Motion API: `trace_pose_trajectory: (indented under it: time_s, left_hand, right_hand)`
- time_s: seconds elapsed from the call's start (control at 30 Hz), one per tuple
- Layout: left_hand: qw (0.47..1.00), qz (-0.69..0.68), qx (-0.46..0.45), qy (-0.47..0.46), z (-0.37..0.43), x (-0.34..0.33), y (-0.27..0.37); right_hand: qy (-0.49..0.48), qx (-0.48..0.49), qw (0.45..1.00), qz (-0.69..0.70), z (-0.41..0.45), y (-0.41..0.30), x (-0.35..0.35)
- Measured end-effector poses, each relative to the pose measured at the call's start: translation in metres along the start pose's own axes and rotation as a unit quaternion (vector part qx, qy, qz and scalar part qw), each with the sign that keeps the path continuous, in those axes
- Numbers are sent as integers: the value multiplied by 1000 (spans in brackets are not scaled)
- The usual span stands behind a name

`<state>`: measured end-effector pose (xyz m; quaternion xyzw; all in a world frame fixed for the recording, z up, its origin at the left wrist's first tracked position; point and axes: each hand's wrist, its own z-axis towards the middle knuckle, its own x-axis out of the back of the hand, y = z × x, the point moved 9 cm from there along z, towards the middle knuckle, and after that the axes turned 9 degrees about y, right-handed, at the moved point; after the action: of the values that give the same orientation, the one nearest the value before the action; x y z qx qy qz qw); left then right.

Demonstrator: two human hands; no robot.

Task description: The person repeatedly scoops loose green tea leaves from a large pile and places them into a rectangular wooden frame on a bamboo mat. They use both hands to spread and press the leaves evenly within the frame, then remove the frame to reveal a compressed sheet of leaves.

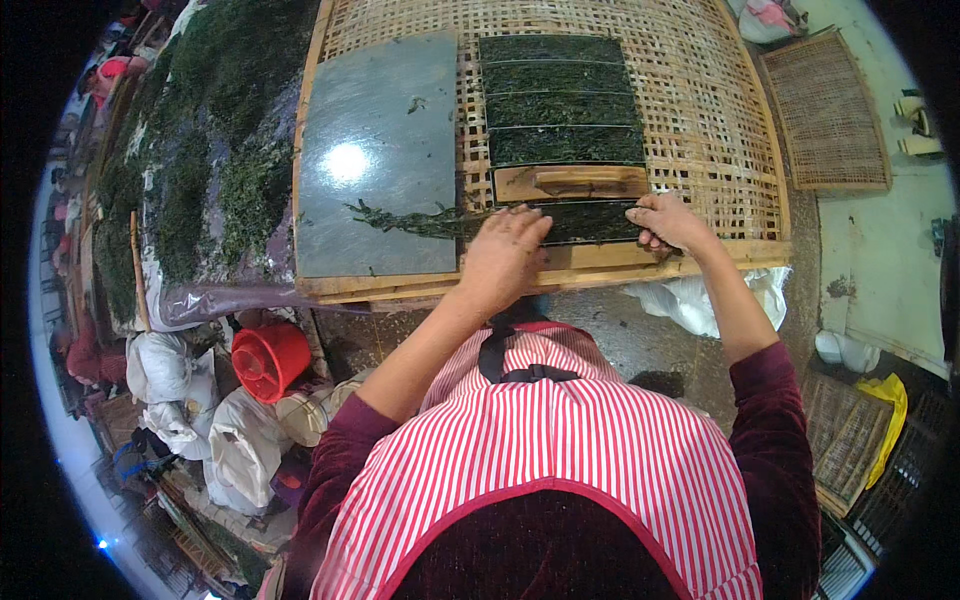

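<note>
My left hand (504, 251) lies palm down over the left end of a strip of dark green plant strands (592, 222), its fingers slightly blurred. Loose strands (412, 222) trail from under it onto a smooth grey sheet (375, 135). At the strip's right end, my right hand (667, 225) pinches the strands between bent fingers. Just beyond the strip rests a flat wooden block with a raised handle (570, 182). Several flattened dark green bands (562, 105), parted by thin pale lines, lie farther back. All of this sits on a woven bamboo tray with a wooden rim (705, 97).
Heaped green plant matter (225, 97) covers purple plastic sheeting (270, 247) on the left. A red bucket (271, 361) and white sacks (244, 442) stand below it. Another woven tray (829, 112) is at right, and a white plastic bag (690, 304) sits under the tray's front edge.
</note>
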<state>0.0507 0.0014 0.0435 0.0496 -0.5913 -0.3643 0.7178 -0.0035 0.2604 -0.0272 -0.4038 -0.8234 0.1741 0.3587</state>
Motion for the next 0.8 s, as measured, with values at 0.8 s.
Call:
trace_pose_trajectory:
  time_s: [0.8]
  left_hand:
    - [858,-465,216,-37,-3,54,-77]
  right_hand:
    - [205,202,958,-10,-47,-39,8]
